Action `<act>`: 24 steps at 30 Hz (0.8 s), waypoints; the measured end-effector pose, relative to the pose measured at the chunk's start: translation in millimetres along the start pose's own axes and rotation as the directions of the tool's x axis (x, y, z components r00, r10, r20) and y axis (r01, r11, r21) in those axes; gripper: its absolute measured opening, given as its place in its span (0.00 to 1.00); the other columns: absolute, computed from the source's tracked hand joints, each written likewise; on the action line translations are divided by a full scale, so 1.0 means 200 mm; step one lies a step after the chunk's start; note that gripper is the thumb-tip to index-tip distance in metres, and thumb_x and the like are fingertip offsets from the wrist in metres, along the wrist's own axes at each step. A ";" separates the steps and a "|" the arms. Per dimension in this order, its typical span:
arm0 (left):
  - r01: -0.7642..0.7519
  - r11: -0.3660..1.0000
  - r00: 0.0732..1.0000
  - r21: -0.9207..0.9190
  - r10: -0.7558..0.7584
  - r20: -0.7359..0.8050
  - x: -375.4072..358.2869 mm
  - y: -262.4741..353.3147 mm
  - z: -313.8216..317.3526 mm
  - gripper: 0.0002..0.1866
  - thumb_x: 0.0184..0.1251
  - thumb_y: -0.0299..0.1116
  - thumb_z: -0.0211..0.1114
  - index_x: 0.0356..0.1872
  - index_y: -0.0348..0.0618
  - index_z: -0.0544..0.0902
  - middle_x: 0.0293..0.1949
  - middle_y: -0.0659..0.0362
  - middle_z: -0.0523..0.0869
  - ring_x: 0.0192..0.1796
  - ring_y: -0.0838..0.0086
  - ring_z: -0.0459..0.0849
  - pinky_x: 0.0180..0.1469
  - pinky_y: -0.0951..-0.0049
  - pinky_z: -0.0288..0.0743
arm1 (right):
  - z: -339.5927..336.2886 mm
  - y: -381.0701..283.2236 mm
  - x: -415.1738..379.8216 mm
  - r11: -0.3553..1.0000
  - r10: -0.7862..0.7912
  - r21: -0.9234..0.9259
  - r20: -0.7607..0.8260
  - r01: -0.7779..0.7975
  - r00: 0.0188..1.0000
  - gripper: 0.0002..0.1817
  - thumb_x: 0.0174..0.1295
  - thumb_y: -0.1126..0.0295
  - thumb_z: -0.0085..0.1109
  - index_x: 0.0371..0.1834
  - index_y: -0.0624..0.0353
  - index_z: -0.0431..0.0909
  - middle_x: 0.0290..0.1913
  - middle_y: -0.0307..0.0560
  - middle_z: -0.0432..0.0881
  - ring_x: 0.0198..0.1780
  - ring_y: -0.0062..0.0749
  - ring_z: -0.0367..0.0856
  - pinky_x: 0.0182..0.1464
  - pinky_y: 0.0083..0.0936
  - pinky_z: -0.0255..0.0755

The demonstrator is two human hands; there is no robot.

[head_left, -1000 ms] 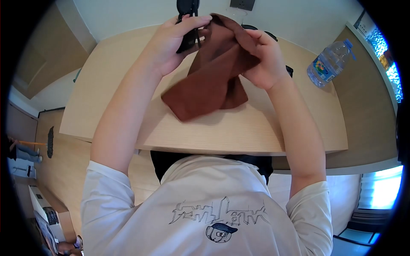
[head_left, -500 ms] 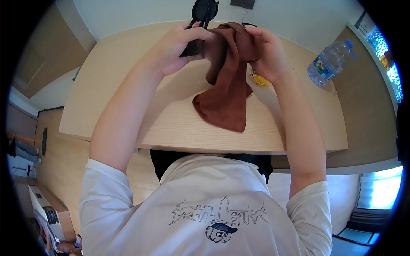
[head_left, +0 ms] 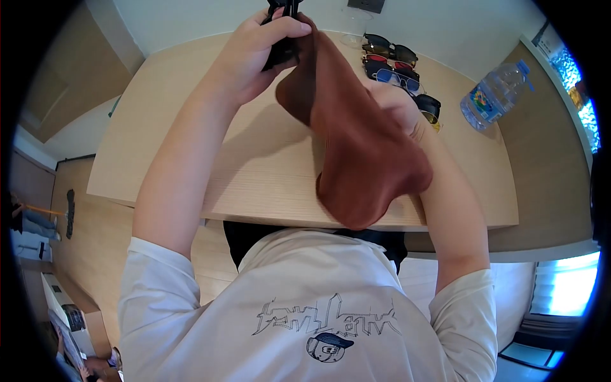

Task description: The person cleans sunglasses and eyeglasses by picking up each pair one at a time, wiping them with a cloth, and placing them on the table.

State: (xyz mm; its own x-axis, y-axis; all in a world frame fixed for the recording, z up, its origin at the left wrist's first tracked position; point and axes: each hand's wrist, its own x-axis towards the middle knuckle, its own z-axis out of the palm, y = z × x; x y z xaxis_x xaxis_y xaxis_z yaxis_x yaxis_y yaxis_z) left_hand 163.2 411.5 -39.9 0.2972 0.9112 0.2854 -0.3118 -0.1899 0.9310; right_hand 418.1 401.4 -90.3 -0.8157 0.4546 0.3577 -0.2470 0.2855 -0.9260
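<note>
- Our left hand point(head_left: 270, 41) is curled closed around the black glasses point(head_left: 282, 53), thumb pressing the top of the brown cloth point(head_left: 356, 137).
- Our right hand point(head_left: 393, 105) is blurred and partly covered by the cloth, touching it; we cannot tell how far its fingers close.
- We hold both forearms forward over the surface point(head_left: 261, 184), left hand farther out, right wrist behind the cloth.
- The cloth hangs in folds above the near edge, left of the row of glasses point(head_left: 396, 75) and the bottle point(head_left: 493, 99).

Nothing reads clearly, neither outlined lettering point(head_left: 328, 317) on the shirt point(head_left: 254, 344) nor the label point(head_left: 482, 103) on the bottle point(head_left: 507, 86)
</note>
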 end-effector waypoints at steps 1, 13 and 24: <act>0.006 1.000 1.000 0.024 -0.006 0.006 0.00 0.00 -0.01 0.11 0.68 0.36 0.67 0.48 0.45 0.82 0.39 0.65 0.84 0.44 0.76 0.81 0.49 0.70 0.76 | 0.01 0.05 -0.01 0.991 -0.123 -0.064 -0.086 0.117 0.989 0.26 0.73 0.58 0.55 0.65 0.66 0.75 0.63 0.52 0.82 0.63 0.35 0.81 0.67 0.29 0.72; 0.117 0.987 0.993 -0.112 -0.114 0.027 0.05 -0.05 -0.08 0.12 0.70 0.34 0.66 0.49 0.39 0.83 0.41 0.57 0.87 0.45 0.75 0.82 0.49 0.71 0.78 | 0.04 -0.16 0.04 0.461 -0.208 0.878 -0.029 0.125 0.978 0.24 0.80 0.60 0.39 0.71 0.59 0.68 0.71 0.51 0.74 0.72 0.44 0.71 0.72 0.40 0.70; 0.153 0.978 0.988 -0.144 -0.150 0.036 0.01 -0.05 0.01 0.13 0.72 0.41 0.63 0.43 0.41 0.84 0.41 0.59 0.87 0.42 0.73 0.83 0.49 0.69 0.76 | -0.07 -0.05 0.03 0.788 0.027 0.487 -0.638 0.377 0.769 0.22 0.78 0.65 0.44 0.71 0.61 0.68 0.70 0.53 0.74 0.70 0.46 0.72 0.73 0.46 0.68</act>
State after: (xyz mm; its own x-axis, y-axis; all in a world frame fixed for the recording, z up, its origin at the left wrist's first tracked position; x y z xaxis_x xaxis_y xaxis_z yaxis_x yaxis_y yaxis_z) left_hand 169.8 414.8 -47.7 0.3727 0.9156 0.1509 -0.3896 0.0068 0.9210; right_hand 423.5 413.6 -77.8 -0.3002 0.8959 0.3275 -0.7567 -0.0146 -0.6536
